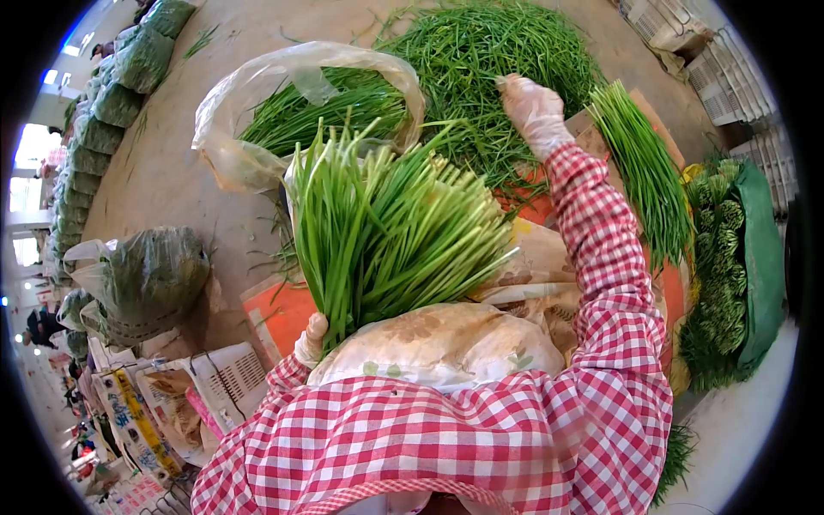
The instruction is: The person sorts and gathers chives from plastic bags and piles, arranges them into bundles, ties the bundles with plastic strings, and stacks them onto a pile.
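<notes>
A thick bunch of garlic chives [386,223] lies across the lap, pale cut ends to the upper right. My left hand [311,342], in a pale glove with the thumb tip showing, is closed at the bunch's lower left edge; its other fingers are hidden by the leaves. Over a big heap of loose chive leaves [506,51], my right hand [534,113] is raised in a thin clear glove, fingers pinched together. Whatever is in that pinch is too small to make out. A clear plastic bag [223,120] stands open with more chives inside it.
To the right lies a neat row of chives [644,176] on cardboard. Beyond it, tied bundles [719,266] sit beside a green cover [762,266]. White crates [730,77] stand upper right, crates [227,382] lower left. A filled bag [154,275] and several green sacks [142,60] line the left.
</notes>
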`<act>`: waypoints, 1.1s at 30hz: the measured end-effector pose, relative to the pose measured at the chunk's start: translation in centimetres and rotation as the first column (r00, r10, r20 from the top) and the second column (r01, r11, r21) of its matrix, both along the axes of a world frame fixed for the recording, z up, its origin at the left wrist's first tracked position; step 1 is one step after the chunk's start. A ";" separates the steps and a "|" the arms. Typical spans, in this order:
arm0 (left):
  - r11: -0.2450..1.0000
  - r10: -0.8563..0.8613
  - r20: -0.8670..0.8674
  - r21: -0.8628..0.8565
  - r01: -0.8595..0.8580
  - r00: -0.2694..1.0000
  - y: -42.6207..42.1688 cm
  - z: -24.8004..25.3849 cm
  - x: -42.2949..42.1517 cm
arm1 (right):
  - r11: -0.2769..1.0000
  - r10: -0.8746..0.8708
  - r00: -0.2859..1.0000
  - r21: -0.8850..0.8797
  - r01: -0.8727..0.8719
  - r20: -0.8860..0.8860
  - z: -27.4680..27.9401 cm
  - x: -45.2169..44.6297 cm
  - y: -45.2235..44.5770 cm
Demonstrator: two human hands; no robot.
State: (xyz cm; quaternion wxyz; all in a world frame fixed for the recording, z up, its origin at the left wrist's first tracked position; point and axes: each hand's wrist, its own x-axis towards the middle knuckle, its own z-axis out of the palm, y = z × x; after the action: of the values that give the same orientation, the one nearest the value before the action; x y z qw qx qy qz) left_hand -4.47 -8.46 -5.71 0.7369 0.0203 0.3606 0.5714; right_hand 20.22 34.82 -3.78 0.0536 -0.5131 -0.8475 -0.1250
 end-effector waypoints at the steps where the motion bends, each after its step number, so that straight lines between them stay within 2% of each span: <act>1: 1.000 -0.021 0.020 -0.016 0.021 1.000 0.1 1.2 0.3 | 0.988 -0.126 0.991 -0.101 0.120 -0.052 0.4 0.6 1.5; 2: 0.996 -0.077 0.049 -0.031 0.079 0.996 0.3 2.4 0.2 | 0.950 -0.254 0.963 -0.211 0.231 -0.091 0.5 1.5 2.5; 3: 0.990 -0.134 0.079 -0.043 0.137 0.988 0.7 3.2 0.1 | 0.954 -0.243 0.966 -0.201 0.222 -0.086 0.7 2.3 2.8; 4: 0.967 -0.234 0.179 -0.057 0.247 0.956 0.8 2.7 -0.6 | 0.926 -0.277 0.960 -0.279 0.254 -0.046 0.8 2.6 3.2; 5: 0.968 -0.233 0.180 -0.048 0.245 0.956 0.9 2.4 -0.7 | 0.891 -0.309 0.951 -0.351 0.289 -0.003 0.8 2.8 3.7; 6: 0.969 -0.244 0.131 -0.019 0.248 0.961 0.9 2.3 -0.6 | 0.745 -0.427 0.904 -0.572 0.344 -0.011 3.8 2.0 1.9; 7: 0.968 -0.252 0.082 0.010 0.252 0.964 1.1 2.0 -0.7 | 0.775 -0.329 0.929 -0.611 0.161 -0.172 3.4 1.8 1.4; 8: 0.955 -0.293 0.099 0.076 0.287 0.951 1.5 1.5 -1.0 | 0.656 -0.251 0.827 -0.716 -0.237 -0.504 3.3 1.5 1.3; 9: 0.954 -0.295 0.100 0.081 0.288 0.950 1.9 1.4 -0.9 | 0.598 -0.166 0.530 -0.513 -0.617 -0.831 1.9 -0.1 1.2; 11: 0.957 -0.273 -0.026 0.090 0.274 0.962 2.5 1.1 -0.2 | 0.420 -0.153 0.327 -0.361 -0.833 -0.932 7.3 -3.2 -5.3; 13: 0.954 -0.297 -0.003 0.034 0.297 0.955 3.1 3.0 0.0 | 0.275 0.138 0.188 -0.145 -0.950 -0.972 6.2 -5.9 -7.8; 14: 0.948 -0.316 0.019 -0.019 0.316 0.949 3.3 3.7 -0.1 | 0.259 0.212 0.418 -0.362 -0.896 -0.883 7.1 -5.5 -8.0; 15: 0.949 -0.314 0.017 -0.019 0.314 0.949 3.3 3.7 -0.4 | 0.284 0.204 0.492 -0.430 -0.857 -0.846 7.6 -5.2 -8.0; 16: 0.923 -0.379 -0.049 0.051 0.381 0.924 3.2 3.5 -0.9 | 0.307 0.196 0.563 -0.495 -0.813 -0.803 8.1 -4.9 -7.9; 17: 0.908 -0.403 -0.081 0.085 0.409 0.912 2.8 2.9 -1.2 | 0.358 0.107 0.499 -0.435 -0.826 -0.860 7.4 -4.5 -7.0; 18: 0.892 -0.424 -0.113 0.118 0.436 0.898 2.4 2.3 -1.6 | 0.412 -0.128 0.625 -0.614 -0.673 -0.770 9.6 -4.0 -6.6; 19: 0.863 -0.435 -0.258 0.155 0.481 0.863 1.6 0.3 -2.0 | 0.600 0.015 0.483 -0.378 -0.705 -0.876 10.0 -3.6 -5.6; 20: 0.828 -0.432 -0.399 0.181 0.531 0.809 0.9 -2.2 -2.5 | 0.692 -0.106 0.497 -0.423 -0.585 -0.861 10.9 -3.0 -4.5; 21: 0.788 -0.413 -0.533 0.198 0.583 0.738 0.2 -4.6 -2.9 | 0.779 -0.150 0.455 -0.388 -0.492 -0.878 11.3 -2.3 -3.1; 22: 0.745 -0.378 -0.656 0.203 0.635 0.653 -0.3 -6.4 -3.2 | 0.912 -0.001 0.359 -0.148 -0.382 -0.933 10.8 -1.6 -1.4; 23: 0.701 -0.328 -0.764 0.198 0.685 0.556 -0.4 -7.2 -3.3 | 0.907 -0.264 0.427 -0.373 -0.194 -0.865 11.7 -0.5 -0.2; 24: 0.702 -0.324 -0.764 0.200 0.683 0.557 -0.3 -7.1 -3.1 | 0.981 -0.175 0.773 -0.171 0.087 -0.609 12.3 0.2 0.8; 25: 0.700 -0.208 -0.824 0.251 0.669 0.527 0.0 -6.7 -2.6 | 0.982 -0.171 0.773 -0.168 0.084 -0.611 11.4 0.5 1.1; 27: 0.675 0.039 -0.896 0.351 0.649 0.443 0.8 -5.3 -1.7 | 0.986 0.002 0.962 0.162 0.044 -0.272 9.1 0.6 1.3; 28: 0.656 0.165 -0.904 0.400 0.640 0.395 1.2 -4.4 -1.1 | 0.913 -0.015 0.761 -0.320 -0.255 -0.649 10.6 -0.2 -1.0; 29: 0.611 0.206 -0.923 0.382 0.694 0.326 2.0 -2.1 -1.1 | 0.561 -0.356 0.504 -0.611 -0.559 -0.787 14.3 -1.5 -6.2; 30: 0.565 0.255 -0.932 0.361 0.742 0.259 2.7 0.2 -1.0 | 0.338 -0.394 0.522 -0.647 -0.683 -0.757 15.5 -2.0 -8.7; 31: 0.520 0.308 -0.930 0.339 0.784 0.198 3.4 2.6 -0.9 | 0.176 -0.429 0.542 -0.655 -0.734 -0.723 15.5 -2.6 -10.5; 32: 0.742 -0.142 -0.878 0.212 0.636 0.458 4.7 5.0 0.3 | 0.078 -0.428 0.598 -0.687 -0.723 -0.678 14.5 -3.2 -11.7; 33: 0.768 -0.252 -0.825 0.149 0.623 0.507 4.9 5.1 0.5 | 0.020 -0.499 0.628 -0.733 -0.680 -0.597 14.6 -3.9 -13.1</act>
State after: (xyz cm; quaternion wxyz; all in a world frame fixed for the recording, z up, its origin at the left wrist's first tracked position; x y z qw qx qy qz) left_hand -3.99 -3.60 -0.57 0.6107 0.5146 0.4835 0.3585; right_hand 16.35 21.77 10.84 0.0432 -0.3183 -0.5918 0.7393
